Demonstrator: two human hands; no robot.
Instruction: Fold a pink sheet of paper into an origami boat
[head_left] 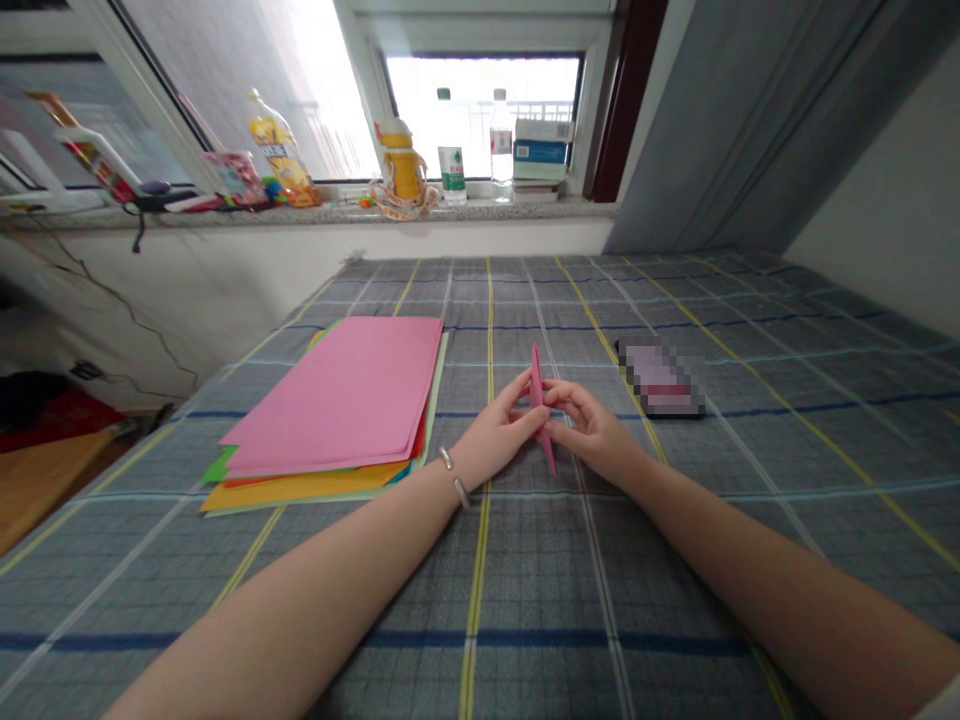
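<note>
Logged a piece of pink paper [536,390] first: it was held up on edge near the middle of the plaid cloth [420,610], seen nearly edge-on (couldn't make out any folds from my end). My left hand [504,425] had it pinched, thumb and fingers closed in on the paper; my right hand [589,425] met it from the other side, thumb and fingertips almost together on it, remaining fingers loosely curled. A gapped silver bangle [461,493] sat on my left wrist. Left of both hands lay a stack of coloured sheets [345,395], pink on top, orange and green edges poking out below. Right of them was a dark-edged phone [658,378], screen pixelated, not touching my hand. Farther off, the windowsill [330,213] held an orange drink bottle [281,150], yellow cup [403,170], two clear bottles [452,165] and some stacked boxes [540,158].
</note>
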